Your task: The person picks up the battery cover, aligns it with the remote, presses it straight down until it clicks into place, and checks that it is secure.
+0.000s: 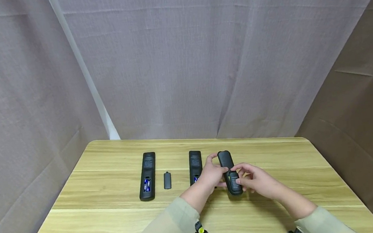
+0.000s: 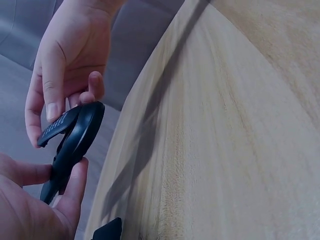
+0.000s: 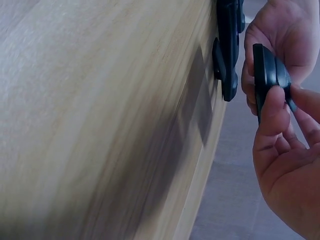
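Note:
My left hand point(image 1: 211, 175) grips a black remote control point(image 1: 225, 160) by its sides, back face up. With thumb and fingers my right hand point(image 1: 257, 180) pinches the remote's battery cover point(image 1: 235, 182), which has printed text. In the left wrist view the cover point(image 2: 59, 128) leans at an angle off the remote's back point(image 2: 82, 131), with a gap under one end and its other end at the remote's rounded tip. Both hands hold the remote above the table. Seen from the right wrist, the remote point(image 3: 265, 75) is edge-on, partly covered by fingers.
On the wooden table point(image 1: 91, 221), a second remote point(image 1: 148, 166) lies at the left with batteries point(image 1: 147, 185) showing. Beside it is a loose battery cover point(image 1: 167, 180). A third remote point(image 1: 195, 160) lies partly behind my left hand. Grey curtains point(image 1: 167, 65) hang around the table.

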{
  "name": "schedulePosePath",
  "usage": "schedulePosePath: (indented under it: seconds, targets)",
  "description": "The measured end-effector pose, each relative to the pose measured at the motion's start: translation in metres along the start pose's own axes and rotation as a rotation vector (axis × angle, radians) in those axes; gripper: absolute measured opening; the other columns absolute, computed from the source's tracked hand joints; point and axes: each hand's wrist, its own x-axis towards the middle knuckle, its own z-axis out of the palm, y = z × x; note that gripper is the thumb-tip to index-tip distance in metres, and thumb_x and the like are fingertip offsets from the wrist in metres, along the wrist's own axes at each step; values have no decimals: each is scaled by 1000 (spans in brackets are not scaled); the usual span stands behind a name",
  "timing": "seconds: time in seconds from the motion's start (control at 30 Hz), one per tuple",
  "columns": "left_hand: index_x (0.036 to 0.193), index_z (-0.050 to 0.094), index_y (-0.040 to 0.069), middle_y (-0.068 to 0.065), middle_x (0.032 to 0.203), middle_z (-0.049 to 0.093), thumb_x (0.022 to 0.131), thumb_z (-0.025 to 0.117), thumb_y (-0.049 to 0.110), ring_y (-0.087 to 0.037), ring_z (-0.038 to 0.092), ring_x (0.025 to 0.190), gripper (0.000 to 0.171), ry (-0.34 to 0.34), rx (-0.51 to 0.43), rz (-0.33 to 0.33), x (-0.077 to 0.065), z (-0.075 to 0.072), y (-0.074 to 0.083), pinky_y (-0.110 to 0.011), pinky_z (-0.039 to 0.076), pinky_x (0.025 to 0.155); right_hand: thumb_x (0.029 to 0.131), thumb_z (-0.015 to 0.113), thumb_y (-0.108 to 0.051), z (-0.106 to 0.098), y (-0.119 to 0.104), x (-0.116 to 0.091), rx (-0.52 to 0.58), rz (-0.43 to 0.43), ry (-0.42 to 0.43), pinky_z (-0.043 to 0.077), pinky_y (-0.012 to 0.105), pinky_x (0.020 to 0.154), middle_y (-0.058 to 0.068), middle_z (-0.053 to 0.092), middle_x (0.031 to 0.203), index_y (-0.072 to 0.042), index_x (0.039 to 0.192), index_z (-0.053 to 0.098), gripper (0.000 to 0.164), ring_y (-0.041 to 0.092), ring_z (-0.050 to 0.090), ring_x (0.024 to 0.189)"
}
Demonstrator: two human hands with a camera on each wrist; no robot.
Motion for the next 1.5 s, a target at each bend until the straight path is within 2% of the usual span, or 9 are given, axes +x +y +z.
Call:
schedulePosePath:
  seconds: [0.17,0.37,0.7,0.93,1.2,1.5]
  targets:
    - [149,34,20,-11,106,60,93,65,3,-24,67,85,67,-7,-11,-5,0,0,0,-39,59,56,96,67,-16,0,0,0,-19,3,12,47,28,51,12,56,98,-7,131,54,39,24,58,68]
    - [149,34,21,-12,108,62,93,65,3,-26,67,83,67,-16,-2,3,-1,1,0,-40,59,56,95,68,-16,0,-3,-1,-66,-35,4,44,25,52,11,55,94,-6,130,56,38,16,49,67]
    - [150,34,21,-12,107,63,93,65,2,-27,67,80,67,-14,-6,-7,0,1,-3,-41,59,55,94,68,-11,0,-2,0,-71,-73,-17,45,25,60,11,57,94,-4,127,56,36,18,52,76]
    - [150,34,21,-11,107,62,92,65,2,-25,66,81,68,1,1,-4,1,1,-3,-39,58,54,94,68,-11,-2,-5,-3,-45,-71,-30,45,24,57,13,60,94,-3,128,55,37,14,51,70]
    - [149,35,23,-11,106,62,93,66,4,-26,67,80,67,-11,-8,-8,0,1,-1,-40,59,55,93,69,-13,-3,-1,-2,-84,-104,8,46,25,66,10,59,93,-4,127,58,37,19,54,80]
    - [148,36,24,-11,107,62,93,66,4,-26,68,80,66,-8,-7,-10,-2,2,0,-41,59,55,93,69,-15,-2,3,-1,-120,-112,20,44,25,66,6,55,90,-4,125,59,35,19,51,77]
